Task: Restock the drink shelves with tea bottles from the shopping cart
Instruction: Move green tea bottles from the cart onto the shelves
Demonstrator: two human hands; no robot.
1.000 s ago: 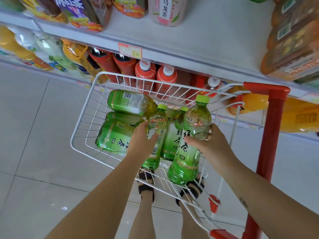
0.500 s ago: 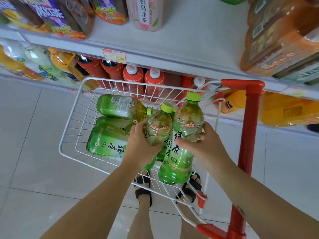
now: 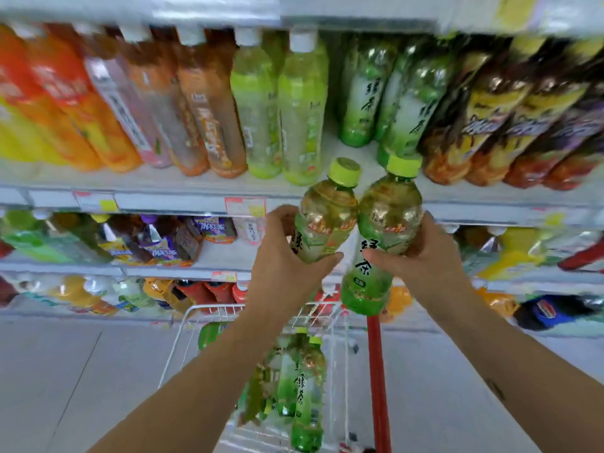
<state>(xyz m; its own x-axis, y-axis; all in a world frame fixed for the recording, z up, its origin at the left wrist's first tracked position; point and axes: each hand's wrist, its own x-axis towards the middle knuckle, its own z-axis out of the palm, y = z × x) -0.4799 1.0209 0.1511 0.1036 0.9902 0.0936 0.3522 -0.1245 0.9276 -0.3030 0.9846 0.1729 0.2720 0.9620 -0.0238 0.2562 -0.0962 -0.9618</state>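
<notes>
Nearest, low in view, the white wire cart with its red post has green tea bottles left inside. Above it, the left hand wraps one tea bottle and the right hand wraps another, their shoulders touching. Beyond stands the shelf, with blurred green bottles behind the raised caps.

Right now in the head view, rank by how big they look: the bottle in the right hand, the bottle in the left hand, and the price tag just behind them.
1. Right-hand bottle, more of it showing.
2. Left-hand bottle, partly hidden by its hand; the two probably match.
3. Price tag, smallest.
</notes>
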